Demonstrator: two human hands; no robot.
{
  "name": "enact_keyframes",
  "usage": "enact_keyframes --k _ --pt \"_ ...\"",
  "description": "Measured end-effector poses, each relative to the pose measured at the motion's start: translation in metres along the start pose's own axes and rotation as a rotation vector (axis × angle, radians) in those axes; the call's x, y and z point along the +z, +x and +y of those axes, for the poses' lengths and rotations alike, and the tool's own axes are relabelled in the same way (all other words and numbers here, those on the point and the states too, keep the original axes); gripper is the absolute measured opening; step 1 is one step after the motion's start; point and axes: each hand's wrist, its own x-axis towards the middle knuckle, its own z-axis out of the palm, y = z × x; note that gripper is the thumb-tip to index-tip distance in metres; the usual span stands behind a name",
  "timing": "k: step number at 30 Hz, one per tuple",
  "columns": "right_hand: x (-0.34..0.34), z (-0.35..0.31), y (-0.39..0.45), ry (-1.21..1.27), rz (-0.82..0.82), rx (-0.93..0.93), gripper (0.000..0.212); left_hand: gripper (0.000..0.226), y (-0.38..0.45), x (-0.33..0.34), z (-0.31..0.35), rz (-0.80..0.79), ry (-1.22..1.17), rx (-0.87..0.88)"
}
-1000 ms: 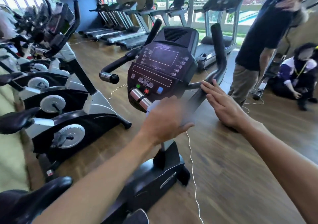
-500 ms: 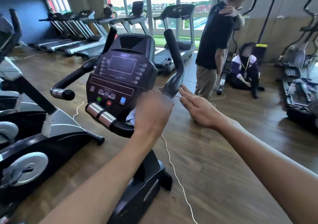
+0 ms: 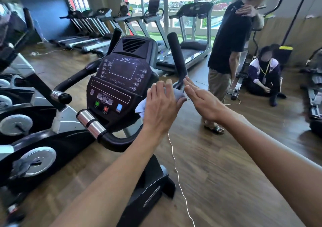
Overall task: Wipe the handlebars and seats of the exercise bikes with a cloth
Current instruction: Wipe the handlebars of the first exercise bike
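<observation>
In the gym, our left hand (image 3: 161, 107) pressed a cloth (image 3: 141, 106) against the bike's handlebar (image 3: 177, 59), fingers curled round it; our right hand (image 3: 202, 101) lay flat alongside, fingers straight and together.

I'm seeing a soft pale-grey cloth (image 3: 177, 94), a matt black foam-padded handlebar (image 3: 176, 55) (chrome grip sections (image 3: 91, 122) gleaming), and a glossy brown wood-plank floor (image 3: 217, 165).

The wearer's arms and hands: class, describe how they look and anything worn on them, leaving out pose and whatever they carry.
Both forearms are bare as far as the view reaches, no sleeve showing. The left hand and right hand wear no gloves; no watch, ring or wristband is visible.
</observation>
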Motion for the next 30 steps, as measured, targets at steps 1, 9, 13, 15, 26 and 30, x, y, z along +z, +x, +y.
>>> enact_keyframes --k 1,9,13,15,26,30 --pt "-0.006 0.004 0.003 -0.003 0.009 -0.012 0.056 0.069 -0.007 -0.002 0.0 0.035 -0.082 -0.02" --pt "-0.016 0.023 0.035 0.052 -0.001 -0.006 0.057 0.073 0.006 0.018 0.024 -0.142 0.288 -0.008" --pt "-0.025 0.022 0.056 0.079 -0.002 -0.018 0.056 0.056 0.056 0.041 0.042 -0.133 0.349 -0.025" --pt "-0.037 0.021 0.063 0.118 0.006 -0.008 0.057 0.062 0.08 0.05 0.055 -0.185 0.311 -0.113" --pt "-0.06 0.033 0.062 0.072 -0.055 -0.013 0.062 0.074 0.067 0.055 0.058 -0.137 0.458 -0.145" --pt "-0.07 0.035 0.073 0.055 -0.064 -0.021 0.071 0.064 0.068 0.058 0.052 -0.059 0.515 -0.101"
